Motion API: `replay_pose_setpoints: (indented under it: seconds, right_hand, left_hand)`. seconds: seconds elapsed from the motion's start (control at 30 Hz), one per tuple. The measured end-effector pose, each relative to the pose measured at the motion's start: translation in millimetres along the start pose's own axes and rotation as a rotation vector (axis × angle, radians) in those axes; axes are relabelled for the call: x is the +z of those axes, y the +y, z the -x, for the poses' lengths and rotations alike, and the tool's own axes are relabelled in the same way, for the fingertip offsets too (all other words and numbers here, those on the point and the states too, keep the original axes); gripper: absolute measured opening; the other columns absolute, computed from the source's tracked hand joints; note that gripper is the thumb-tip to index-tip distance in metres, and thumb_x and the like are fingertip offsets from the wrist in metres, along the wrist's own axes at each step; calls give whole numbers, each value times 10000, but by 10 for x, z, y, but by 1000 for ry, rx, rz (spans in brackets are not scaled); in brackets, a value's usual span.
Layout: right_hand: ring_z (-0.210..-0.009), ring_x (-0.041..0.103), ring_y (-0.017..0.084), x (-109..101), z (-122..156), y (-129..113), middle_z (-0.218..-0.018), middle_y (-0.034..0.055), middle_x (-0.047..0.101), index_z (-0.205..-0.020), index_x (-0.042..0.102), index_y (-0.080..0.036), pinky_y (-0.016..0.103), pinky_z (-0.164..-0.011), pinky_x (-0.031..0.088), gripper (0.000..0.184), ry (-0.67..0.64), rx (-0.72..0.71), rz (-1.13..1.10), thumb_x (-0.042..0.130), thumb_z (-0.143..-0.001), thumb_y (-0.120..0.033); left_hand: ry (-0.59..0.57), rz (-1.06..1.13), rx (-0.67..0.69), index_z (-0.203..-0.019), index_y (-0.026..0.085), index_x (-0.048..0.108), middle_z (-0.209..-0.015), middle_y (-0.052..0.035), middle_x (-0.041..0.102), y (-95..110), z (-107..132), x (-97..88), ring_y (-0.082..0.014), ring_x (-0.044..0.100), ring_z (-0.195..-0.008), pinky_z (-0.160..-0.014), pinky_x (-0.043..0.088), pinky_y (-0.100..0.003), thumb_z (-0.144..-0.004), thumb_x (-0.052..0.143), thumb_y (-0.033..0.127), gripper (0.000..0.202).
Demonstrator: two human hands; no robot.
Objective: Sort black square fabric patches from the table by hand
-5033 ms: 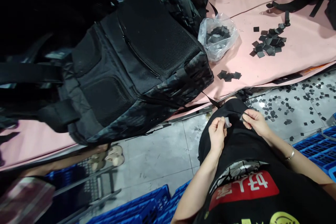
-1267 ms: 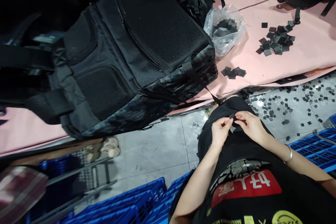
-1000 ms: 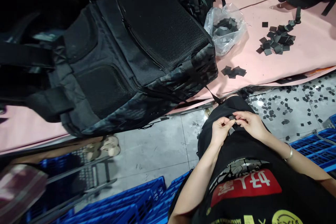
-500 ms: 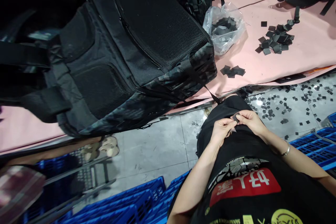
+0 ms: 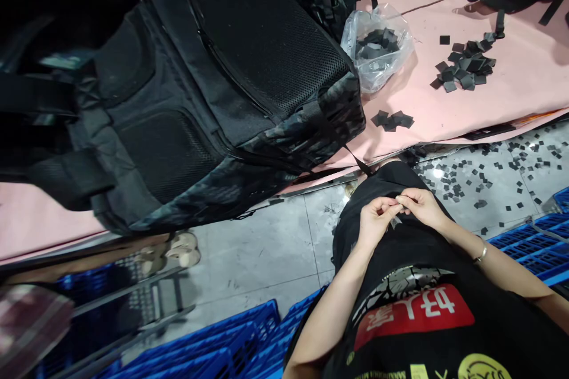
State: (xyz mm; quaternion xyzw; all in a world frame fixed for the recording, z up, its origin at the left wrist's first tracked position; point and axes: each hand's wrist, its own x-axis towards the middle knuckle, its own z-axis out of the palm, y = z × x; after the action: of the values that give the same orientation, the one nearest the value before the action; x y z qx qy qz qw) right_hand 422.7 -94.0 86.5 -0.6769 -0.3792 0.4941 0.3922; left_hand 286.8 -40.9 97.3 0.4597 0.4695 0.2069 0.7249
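My left hand [image 5: 376, 220] and my right hand [image 5: 420, 206] meet over my lap, fingertips together in a pinch. Between them is a small black square piece, now almost wholly covered by the fingers. A thin greyish, see-through scrap [image 5: 395, 222] hangs below the left fingertips. Similar black squares lie in a small group [image 5: 392, 121] at the table's near edge and in a larger heap [image 5: 466, 65] farther right. More of them fill a clear plastic bag [image 5: 377, 74] beside a large black backpack [image 5: 178, 148].
The backpack lies on the pink-covered table [image 5: 427, 100], its strap [image 5: 351, 151] hanging over the edge toward my knee. Many squares litter the grey floor [image 5: 258, 249] at right. Blue plastic crates [image 5: 240, 337] stand around me. Another person's checked clothing [image 5: 35, 320] shows at lower left.
The fingers have closed further over the black square, which showed between them before. The left hand has turned slightly. The whole view has shifted a little to the right.
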Motion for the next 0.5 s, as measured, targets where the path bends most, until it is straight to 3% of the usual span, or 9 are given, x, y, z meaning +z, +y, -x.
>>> replay_pose_setpoints:
  seconds: [0.13,0.37,0.43,0.5]
  right_hand:
    - [-408,417,85,25,4,-27,-405,-32,435,-451,430,-176,197,-407,295,486,114,-14,84,524,-790,-510]
    - [-373,467,97,11,5,-80,-363,-14,475,-435,451,-181,206,-428,353,547,26,54,177,439,-830,-558]
    - [-383,494,102,-3,11,-81,-378,-8,489,-477,490,-179,209,-445,388,569,10,59,138,344,-869,-564]
    - [-433,546,112,-21,18,-75,-462,1,546,-634,583,-165,212,-454,424,554,15,70,3,292,-886,-562]
  left_hand:
    - [-39,-32,10,-679,131,615,-504,43,526,-27,0,20,-57,449,-461,-485,337,-193,-580,750,342,269]
    - [-196,-9,-60,-653,128,592,-547,19,552,-87,-14,-5,-61,464,-479,-483,340,-195,-609,726,403,309]
    - [-185,-13,-70,-629,129,575,-528,25,530,-66,-19,-17,-49,419,-451,-453,310,-189,-624,707,433,331]
    - [-123,2,-95,-601,138,538,-477,48,468,-41,-24,-34,-35,355,-405,-409,258,-182,-628,691,466,363]
